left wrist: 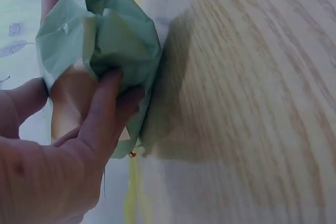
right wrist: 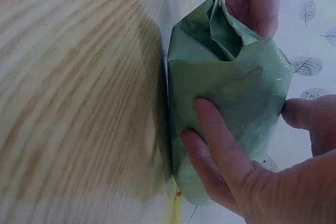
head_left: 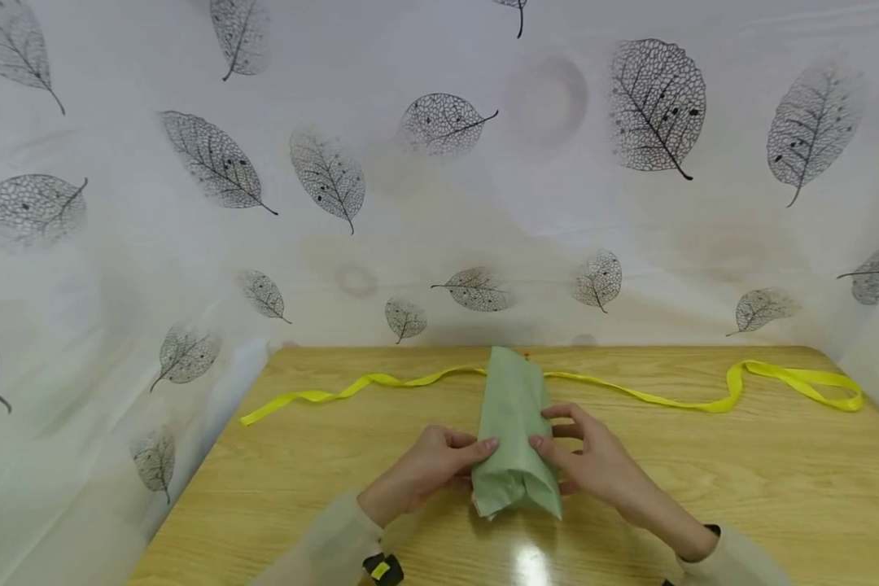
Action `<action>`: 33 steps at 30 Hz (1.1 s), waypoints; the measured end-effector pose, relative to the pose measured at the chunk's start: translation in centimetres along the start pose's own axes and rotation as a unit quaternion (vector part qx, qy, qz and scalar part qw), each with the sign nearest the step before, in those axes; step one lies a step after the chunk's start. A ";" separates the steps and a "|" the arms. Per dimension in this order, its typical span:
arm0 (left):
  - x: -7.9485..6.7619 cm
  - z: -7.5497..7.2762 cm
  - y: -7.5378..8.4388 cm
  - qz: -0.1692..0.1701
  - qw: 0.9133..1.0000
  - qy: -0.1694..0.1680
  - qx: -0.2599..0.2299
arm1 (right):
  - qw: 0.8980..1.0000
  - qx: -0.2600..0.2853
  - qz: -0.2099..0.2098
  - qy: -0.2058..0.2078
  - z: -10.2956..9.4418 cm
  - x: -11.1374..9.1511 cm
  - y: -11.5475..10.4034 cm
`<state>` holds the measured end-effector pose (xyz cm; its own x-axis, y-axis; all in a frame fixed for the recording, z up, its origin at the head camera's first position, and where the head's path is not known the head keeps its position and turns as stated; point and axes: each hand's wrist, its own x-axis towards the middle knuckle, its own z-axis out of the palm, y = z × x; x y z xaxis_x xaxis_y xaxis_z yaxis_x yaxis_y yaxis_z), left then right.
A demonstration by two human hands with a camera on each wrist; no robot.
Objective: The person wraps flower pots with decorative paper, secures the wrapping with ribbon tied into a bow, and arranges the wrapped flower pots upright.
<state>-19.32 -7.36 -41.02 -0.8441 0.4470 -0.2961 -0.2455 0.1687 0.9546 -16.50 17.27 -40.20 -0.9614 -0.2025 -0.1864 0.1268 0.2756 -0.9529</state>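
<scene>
A long package wrapped in pale green paper lies on the wooden table, pointing away from me. It lies across a yellow ribbon. My left hand grips the package's near end from the left, thumb on top. My right hand grips the same end from the right. In the left wrist view my left hand's fingers press into the crumpled green paper. The right wrist view shows my right hand's fingers on the side of the package, whose paper end is loosely folded in.
The yellow ribbon runs across the table's far side and loops near the right edge. A white sheet printed with grey leaves closes off the back and both sides. Bare wood lies on either side of the package.
</scene>
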 end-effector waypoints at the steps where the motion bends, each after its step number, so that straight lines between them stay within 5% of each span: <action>1: -0.1 0.0 0.1 0.003 1.000 0.001 0.003 | 1.000 -0.002 -0.001 0.003 0.0 -0.1 -0.1; 18: -0.8 -0.6 3.0 0.046 0.998 0.006 0.039 | 0.998 -0.036 -0.046 0.030 -1.0 -0.5 -3.1; 27: 2.3 -1.5 2.5 0.066 0.996 0.027 0.050 | 0.994 -0.051 -0.093 0.039 -1.6 2.7 -1.9; 33: 4.3 -1.8 2.2 0.071 0.990 0.060 0.105 | 0.995 -0.024 -0.093 0.020 -2.4 5.6 -0.6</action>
<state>-24.37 -6.63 -40.18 -0.9169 0.3731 -0.1420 -0.0268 0.2972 0.9544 -22.53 18.26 -40.08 -0.9764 -0.2158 0.0020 -0.0641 0.2812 -0.9575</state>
